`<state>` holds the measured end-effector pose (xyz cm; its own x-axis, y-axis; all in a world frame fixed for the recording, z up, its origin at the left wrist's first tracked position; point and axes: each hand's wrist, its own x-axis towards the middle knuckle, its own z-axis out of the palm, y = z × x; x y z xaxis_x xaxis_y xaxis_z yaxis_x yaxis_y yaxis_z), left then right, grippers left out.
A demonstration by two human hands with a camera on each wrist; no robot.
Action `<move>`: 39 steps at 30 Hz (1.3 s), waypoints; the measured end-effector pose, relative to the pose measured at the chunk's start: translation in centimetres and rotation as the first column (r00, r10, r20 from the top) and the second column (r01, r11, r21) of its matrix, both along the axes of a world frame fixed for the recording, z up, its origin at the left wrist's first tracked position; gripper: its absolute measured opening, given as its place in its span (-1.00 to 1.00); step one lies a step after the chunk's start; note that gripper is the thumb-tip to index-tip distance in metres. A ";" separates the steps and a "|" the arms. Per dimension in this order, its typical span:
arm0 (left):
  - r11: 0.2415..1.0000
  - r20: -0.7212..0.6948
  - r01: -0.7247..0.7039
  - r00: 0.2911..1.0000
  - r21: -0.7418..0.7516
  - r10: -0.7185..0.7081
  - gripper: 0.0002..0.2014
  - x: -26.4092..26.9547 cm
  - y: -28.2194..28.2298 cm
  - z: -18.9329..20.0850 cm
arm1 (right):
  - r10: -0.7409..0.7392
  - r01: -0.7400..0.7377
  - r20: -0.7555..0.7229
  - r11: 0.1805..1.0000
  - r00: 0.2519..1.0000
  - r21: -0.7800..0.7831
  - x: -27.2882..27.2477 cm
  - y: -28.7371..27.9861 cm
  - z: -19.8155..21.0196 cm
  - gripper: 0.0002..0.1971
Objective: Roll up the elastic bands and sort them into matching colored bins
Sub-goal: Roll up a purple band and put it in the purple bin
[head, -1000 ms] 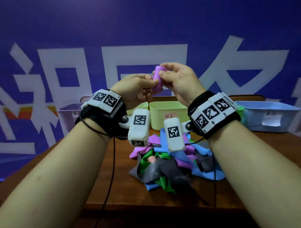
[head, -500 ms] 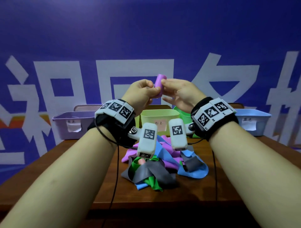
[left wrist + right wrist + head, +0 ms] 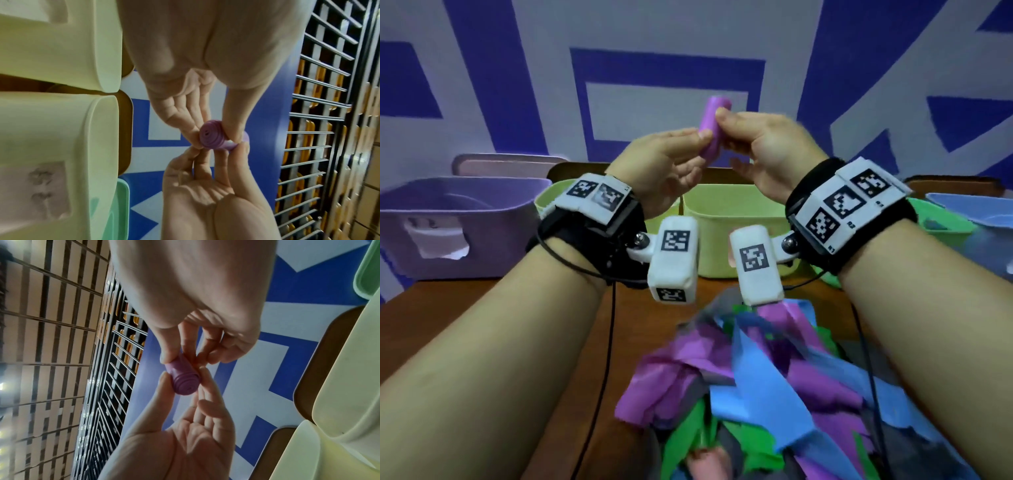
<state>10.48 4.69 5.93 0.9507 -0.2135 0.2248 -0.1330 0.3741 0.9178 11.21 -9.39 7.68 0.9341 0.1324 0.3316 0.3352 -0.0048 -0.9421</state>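
A tightly rolled purple band (image 3: pixel 711 127) stands almost upright in the air above the bins, held between both hands. My left hand (image 3: pixel 700 142) pinches its lower end with thumb and fingers. My right hand (image 3: pixel 724 120) pinches its upper part from the other side. The left wrist view shows the spiral end of the roll (image 3: pixel 211 136) between the fingertips of the left hand (image 3: pixel 214 129). In the right wrist view the roll (image 3: pixel 183 381) sits under the right hand (image 3: pixel 180 358). A loose pile of purple, blue, green and grey bands (image 3: pixel 756 377) lies on the table below.
Along the back of the brown table (image 3: pixel 465 298) stand a purple bin (image 3: pixel 448 219), two pale yellow-green bins (image 3: pixel 736 219), a green bin (image 3: pixel 941 222) and a blue bin (image 3: pixel 979 209). A pink bin (image 3: pixel 506 164) sits behind the purple one.
The head view has moved closer to the table and bins. Both hands keep hold of the purple roll, which has tipped more upright.
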 end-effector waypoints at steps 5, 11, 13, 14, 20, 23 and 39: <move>1.000 -0.096 -0.022 0.995 0.016 0.023 -0.78 5.3 1.9 1.9 | -0.016 0.017 -0.115 1.000 0.993 0.006 6.6 2.1 1.2 -0.87; 0.993 -0.223 -0.086 0.969 0.086 0.103 -0.83 8.2 3.9 7.5 | -0.026 0.023 -0.241 1.000 0.970 -0.016 10.7 4.1 5.4 -0.86; 0.984 -0.245 -0.100 0.960 0.145 0.133 -0.80 8.2 4.9 9.5 | -0.042 0.029 -0.270 0.998 0.962 -0.051 11.1 4.9 7.1 -0.89; 0.980 -0.252 -0.106 0.956 0.166 0.147 -0.77 8.1 5.4 10.4 | -0.038 0.021 -0.282 0.998 0.959 -0.063 11.1 5.4 8.0 -0.91; 0.946 -0.253 -0.210 0.929 0.245 0.272 -0.70 7.4 9.6 15.7 | -0.050 0.037 -0.300 0.998 0.953 -0.048 10.5 9.7 13.6 -0.81; 0.905 -0.220 -0.313 0.898 0.286 0.381 -0.70 6.9 12.1 17.4 | -0.046 0.030 -0.310 0.998 0.950 -0.055 10.1 12.9 15.7 -0.89; 0.872 -0.414 -0.298 0.789 0.389 0.454 -0.91 6.8 31.5 16.4 | 0.208 -0.248 -0.603 0.969 0.770 0.018 11.0 32.3 15.4 -0.90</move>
<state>17.25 36.18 22.31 0.9345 0.2045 -0.2915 0.2769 0.0975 0.9559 22.25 22.93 23.05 0.8816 0.3675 -0.2962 -0.2943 -0.0627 -0.9536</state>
